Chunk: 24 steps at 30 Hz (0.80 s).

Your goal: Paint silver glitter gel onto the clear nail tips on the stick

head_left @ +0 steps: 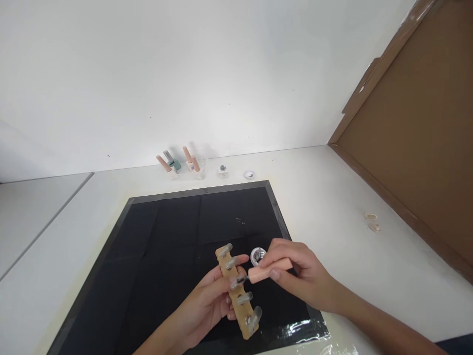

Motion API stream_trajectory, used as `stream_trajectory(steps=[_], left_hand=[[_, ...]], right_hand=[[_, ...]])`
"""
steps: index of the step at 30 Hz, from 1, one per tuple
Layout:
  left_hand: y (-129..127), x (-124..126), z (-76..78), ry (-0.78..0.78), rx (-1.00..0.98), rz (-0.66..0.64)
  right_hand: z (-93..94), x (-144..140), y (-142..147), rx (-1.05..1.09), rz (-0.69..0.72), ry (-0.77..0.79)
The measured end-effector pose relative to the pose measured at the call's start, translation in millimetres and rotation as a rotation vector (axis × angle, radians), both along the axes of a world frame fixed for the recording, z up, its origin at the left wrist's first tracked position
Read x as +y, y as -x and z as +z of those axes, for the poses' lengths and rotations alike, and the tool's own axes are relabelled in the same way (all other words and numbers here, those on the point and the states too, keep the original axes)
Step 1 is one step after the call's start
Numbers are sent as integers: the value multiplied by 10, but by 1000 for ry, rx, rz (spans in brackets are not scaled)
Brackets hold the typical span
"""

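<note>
My left hand [212, 305] is closed around a tan nail-tip stand [239, 311], held tilted above the black mat. Several translucent nail tips [254, 316] stick out along its length. Between the fingers of my right hand [301, 268] is a nail polish brush [268, 270] with a peach handle. Its dark bristles meet the middle nail tip [236, 282]. Just behind my right fingers, a small round white pot [257, 255] with dark and silvery bits inside sits on the mat, partly covered by the hand.
Taped at its edges, a black mat [166, 256] covers the white table. Along the back stand several polish bottles [195, 167], an uncapped small bottle [222, 171] and a round white lid [249, 174]. Two small beige pieces [374, 227] lie right, near a brown cardboard panel [417, 123].
</note>
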<state>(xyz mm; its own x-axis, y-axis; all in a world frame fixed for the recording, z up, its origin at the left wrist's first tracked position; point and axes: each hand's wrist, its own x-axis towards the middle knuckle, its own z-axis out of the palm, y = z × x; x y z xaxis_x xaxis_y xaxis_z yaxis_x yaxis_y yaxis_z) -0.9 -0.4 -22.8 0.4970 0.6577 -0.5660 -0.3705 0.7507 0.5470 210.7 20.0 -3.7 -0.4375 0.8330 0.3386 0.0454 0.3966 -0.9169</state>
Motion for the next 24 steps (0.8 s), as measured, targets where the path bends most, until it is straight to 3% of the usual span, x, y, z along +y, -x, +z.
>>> stream_trajectory(steps=[4, 12, 17, 20, 24], left_hand=[[-28, 13, 25, -5, -9, -5], [-6, -9, -38, -18, 8, -18], [-9, 0, -39, -20, -1, -22], [-21, 10, -47, -24, -23, -32], [-20, 2, -74, -29, -30, -37]], right_hand=[[47, -15, 29, -14, 82, -29], [45, -29, 57, -73, -131, -93], [53, -40, 44, 24, -5, -130], [55, -50, 49, -31, 69, -131], [50, -52, 63, -67, -19, -152]])
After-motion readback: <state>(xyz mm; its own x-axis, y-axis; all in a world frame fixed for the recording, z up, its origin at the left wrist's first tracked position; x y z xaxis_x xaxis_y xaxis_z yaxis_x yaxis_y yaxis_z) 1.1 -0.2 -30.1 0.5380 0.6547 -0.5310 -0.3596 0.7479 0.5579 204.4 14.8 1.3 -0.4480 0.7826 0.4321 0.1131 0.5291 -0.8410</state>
